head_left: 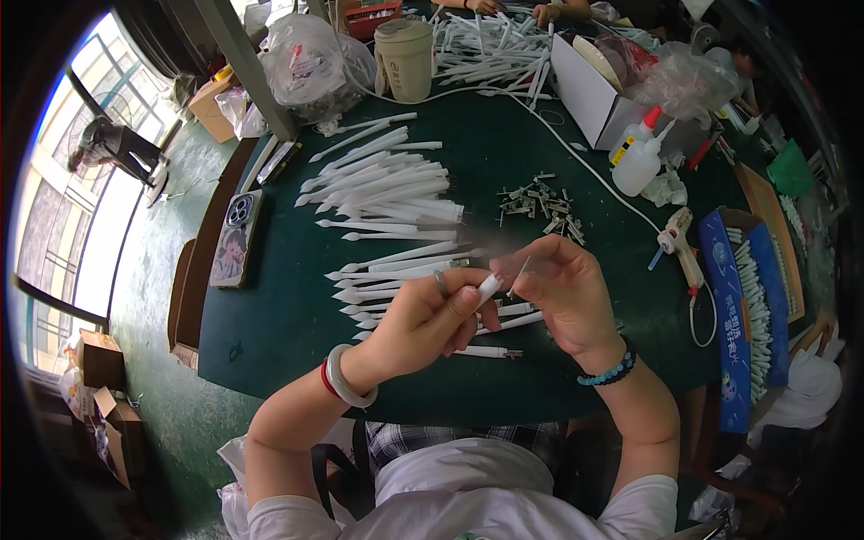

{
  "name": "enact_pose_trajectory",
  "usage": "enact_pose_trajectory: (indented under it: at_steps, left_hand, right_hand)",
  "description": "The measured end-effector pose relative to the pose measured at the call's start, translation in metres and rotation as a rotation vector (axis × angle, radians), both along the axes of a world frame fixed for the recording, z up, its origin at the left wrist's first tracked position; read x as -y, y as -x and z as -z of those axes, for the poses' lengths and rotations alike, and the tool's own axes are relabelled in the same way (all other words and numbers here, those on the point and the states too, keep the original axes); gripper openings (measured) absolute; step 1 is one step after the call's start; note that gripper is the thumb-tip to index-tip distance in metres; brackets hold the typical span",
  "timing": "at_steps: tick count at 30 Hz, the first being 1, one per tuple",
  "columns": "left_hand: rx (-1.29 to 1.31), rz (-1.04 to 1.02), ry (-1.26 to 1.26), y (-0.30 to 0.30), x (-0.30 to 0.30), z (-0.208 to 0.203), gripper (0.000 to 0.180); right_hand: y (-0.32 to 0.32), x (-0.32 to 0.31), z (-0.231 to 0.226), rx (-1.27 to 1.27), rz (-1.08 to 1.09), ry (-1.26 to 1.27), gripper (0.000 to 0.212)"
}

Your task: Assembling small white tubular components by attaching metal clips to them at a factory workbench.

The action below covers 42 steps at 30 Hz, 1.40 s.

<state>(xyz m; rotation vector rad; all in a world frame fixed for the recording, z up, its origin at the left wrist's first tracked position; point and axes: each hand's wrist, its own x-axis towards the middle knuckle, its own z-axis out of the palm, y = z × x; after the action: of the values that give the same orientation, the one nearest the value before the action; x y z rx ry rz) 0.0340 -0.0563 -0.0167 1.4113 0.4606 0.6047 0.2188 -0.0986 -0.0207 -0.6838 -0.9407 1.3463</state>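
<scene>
My left hand (pixel 427 319) is closed around a white plastic tube (pixel 489 287), whose end pokes out past the thumb; most of it is hidden in the fingers. Close to that end, my right hand (pixel 571 292) pinches a small thin metal piece (pixel 519 275), partly blurred. Under and beyond my hands lie rows of white candle-shaped sticks (pixel 396 189) with pointed, flame-like tips toward the left. Some of them have metal bits at their right ends. A loose heap of small metal parts (pixel 543 205) is on the green table (pixel 504 393) beyond my right hand.
A glue gun (pixel 681 243) with a white cord lies at the right, beside a blue box (pixel 733 315) of white sticks. Squeeze bottles (pixel 638 168), a lidded cup (pixel 404 61) and a white carton (pixel 589 94) stand farther back. A phone (pixel 238 241) lies left. Another person's hands (pixel 546 13) are across the table.
</scene>
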Motion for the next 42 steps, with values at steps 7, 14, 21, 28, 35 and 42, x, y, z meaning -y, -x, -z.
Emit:
enact_pose_trajectory:
  at_steps: [7,14,21,28,35,42]
  left_hand:
    - [-0.016,-0.004,-0.047,-0.002,0.000,0.006,0.031]
    - [-0.031,0.082,0.089,-0.003,0.002,-0.004,0.027]
    - [-0.038,0.021,-0.044,-0.006,0.005,0.004,0.030]
    - [0.119,0.005,0.209,-0.004,0.004,0.003,0.029]
    - [0.170,0.018,0.228,-0.002,0.005,0.003,0.036]
    - [0.378,0.262,0.348,0.002,0.002,0.007,0.045]
  right_hand:
    - [0.002,0.000,0.000,-0.010,0.047,0.035,0.022]
    - [0.002,0.001,-0.001,0.011,0.090,0.052,0.022]
    - [0.008,0.001,-0.003,0.206,0.127,-0.103,0.020]
    - [0.006,0.001,0.003,0.241,0.081,-0.244,0.041]
    - [0.004,0.000,-0.001,0.254,0.005,-0.270,0.040]
    - [0.002,-0.001,0.000,0.271,0.036,-0.183,0.035]
